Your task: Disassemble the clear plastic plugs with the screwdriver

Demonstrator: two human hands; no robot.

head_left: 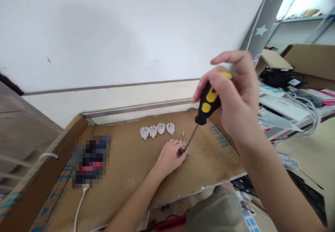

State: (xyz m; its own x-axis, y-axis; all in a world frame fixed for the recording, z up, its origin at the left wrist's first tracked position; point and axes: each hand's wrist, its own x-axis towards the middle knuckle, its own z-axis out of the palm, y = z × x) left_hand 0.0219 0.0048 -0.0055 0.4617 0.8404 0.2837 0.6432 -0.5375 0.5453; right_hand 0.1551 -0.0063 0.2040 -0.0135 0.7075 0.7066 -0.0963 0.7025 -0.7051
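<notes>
In the head view my right hand (230,92) is wrapped round the black and yellow handle of a screwdriver (208,103). The index finger sticks out and looks smeared by motion. The metal shaft slants down to the left, its tip at a small part inside my left hand (171,155). My left hand presses that part to the cardboard, fingers curled round it; most of it is hidden, only a dark opening and a pale edge show. Just behind stand several clear plastic plug pieces with metal pins (161,128) in a row. A small brass-coloured piece (183,134) lies near my left fingertips.
The cardboard work surface (125,165) carries dark specks around my left hand. On the left, a blurred-out phone-like device (91,162) has a white cable (80,207). A raised cardboard edge (39,176) borders the left. Papers and cables (288,106) crowd the right, beside a cardboard box (311,61).
</notes>
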